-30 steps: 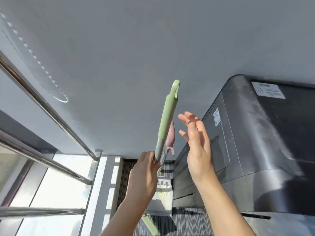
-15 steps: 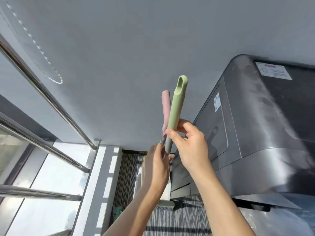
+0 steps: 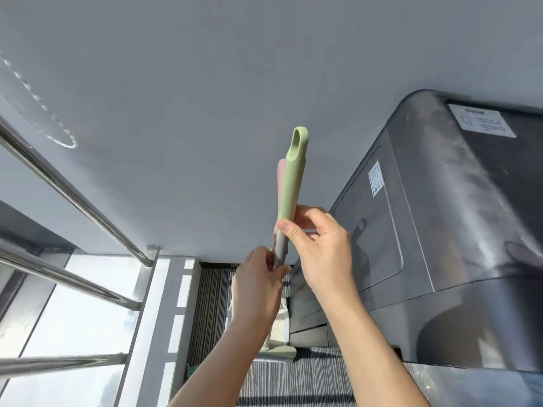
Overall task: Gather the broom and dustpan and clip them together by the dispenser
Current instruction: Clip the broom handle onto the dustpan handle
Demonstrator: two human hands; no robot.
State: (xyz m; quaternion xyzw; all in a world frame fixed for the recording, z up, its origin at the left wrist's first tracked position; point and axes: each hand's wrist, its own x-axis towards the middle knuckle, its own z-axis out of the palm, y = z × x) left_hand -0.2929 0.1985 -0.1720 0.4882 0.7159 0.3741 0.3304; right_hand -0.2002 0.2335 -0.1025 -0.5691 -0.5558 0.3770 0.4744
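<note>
You wear nothing on either arm that shows here. Your left forearm and right forearm are bare from the lower edge of the view up to the wrists, slim and smooth. Your left grip is bare too, seen from its back, with knuckles and tendons faintly raised. Your right grip is likewise bare; its thumbnail is short, plain and unpainted. Bright daylight falls on both arms, with soft shade along their inner sides. At the lower right corner there is a patch of blue cloth; whether it is your clothing cannot be told.
</note>
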